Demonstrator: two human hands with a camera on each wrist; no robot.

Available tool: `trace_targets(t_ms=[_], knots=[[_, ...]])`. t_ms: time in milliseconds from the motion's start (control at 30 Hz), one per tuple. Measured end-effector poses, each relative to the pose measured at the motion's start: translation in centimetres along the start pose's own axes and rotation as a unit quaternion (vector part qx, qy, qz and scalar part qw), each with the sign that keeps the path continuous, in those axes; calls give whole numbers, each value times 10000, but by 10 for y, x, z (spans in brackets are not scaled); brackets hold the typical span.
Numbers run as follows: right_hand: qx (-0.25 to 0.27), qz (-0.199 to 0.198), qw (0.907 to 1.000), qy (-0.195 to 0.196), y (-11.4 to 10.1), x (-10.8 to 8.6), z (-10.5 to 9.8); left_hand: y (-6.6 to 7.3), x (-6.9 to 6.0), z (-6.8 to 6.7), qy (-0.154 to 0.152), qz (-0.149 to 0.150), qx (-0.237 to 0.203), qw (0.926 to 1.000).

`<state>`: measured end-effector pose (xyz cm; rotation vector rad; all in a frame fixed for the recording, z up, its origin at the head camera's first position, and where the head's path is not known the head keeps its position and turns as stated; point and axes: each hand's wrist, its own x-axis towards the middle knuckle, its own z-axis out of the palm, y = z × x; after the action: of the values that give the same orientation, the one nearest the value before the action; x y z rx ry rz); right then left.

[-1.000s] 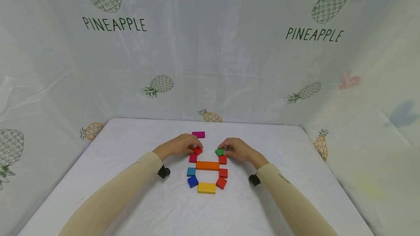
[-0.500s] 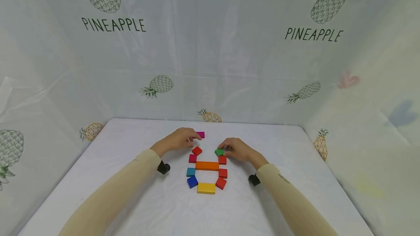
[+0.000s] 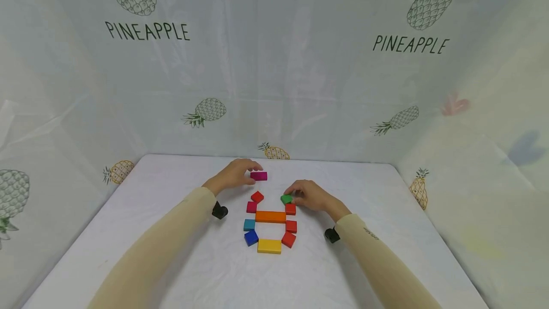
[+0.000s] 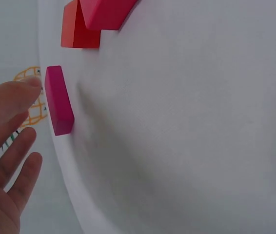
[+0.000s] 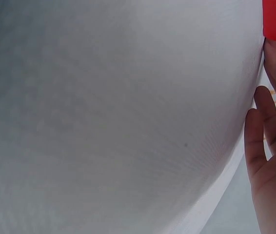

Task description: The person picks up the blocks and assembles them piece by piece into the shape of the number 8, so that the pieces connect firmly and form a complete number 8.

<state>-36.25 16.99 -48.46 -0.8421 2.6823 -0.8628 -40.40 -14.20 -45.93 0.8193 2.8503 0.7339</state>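
Note:
At the back of the table, a magenta block (image 3: pixel 259 176) lies alone. My left hand (image 3: pixel 235 174) is spread around its left end, thumb in front and fingers behind. In the left wrist view, a gap shows between the fingers and the magenta block (image 4: pixel 59 101). My right hand (image 3: pixel 312 195) pinches a green block (image 3: pixel 286 199) at the upper right of a block outline. Just below it sits a red block (image 3: pixel 290 209). Another red block (image 3: pixel 257 197), tilted, tops the outline's left side, touching a smaller magenta block (image 3: pixel 251 207).
An orange block (image 3: pixel 270 217) crosses the outline's middle. Below stand a teal block (image 3: pixel 249 224), a blue block (image 3: pixel 251 238), a yellow block (image 3: pixel 269 246) and more red ones on the right. The white table (image 3: pixel 206 271) meets a pineapple-printed curtain (image 3: pixel 274 70) behind.
My left hand has let go of the tilted red block and moved back to the magenta block at the rear. The right hand stays at the green block.

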Motion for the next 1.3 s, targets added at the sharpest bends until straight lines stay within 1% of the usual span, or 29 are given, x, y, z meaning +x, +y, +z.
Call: trace_targets(t_ms=[133,333,567,833,933,1033,1167,1300], knots=[[10,-1,10000,-14,1,0,0,-2,7,0,-5,-103,-20,9999],[-40,-34,10000,-6,0,0,-1,-1,11,1,-6,-158,-37,9999],[-88,-31,10000,-35,-1,-1,-2,-4,17,11,-9,-216,59,9997],[-73,31,10000,-14,-1,-2,-2,-10,21,17,7,-80,368,9993],[-121,82,9999,-3,0,-2,-1,-12,23,20,34,-67,386,9992],[-89,52,9999,20,-1,-3,-1,-13,24,22,81,-85,308,9995],[-19,26,10000,6,-3,-3,-1,-11,22,22,142,-191,174,9996],[-51,58,10000,-1,-3,-3,0,-9,20,22,141,-151,126,9997]])
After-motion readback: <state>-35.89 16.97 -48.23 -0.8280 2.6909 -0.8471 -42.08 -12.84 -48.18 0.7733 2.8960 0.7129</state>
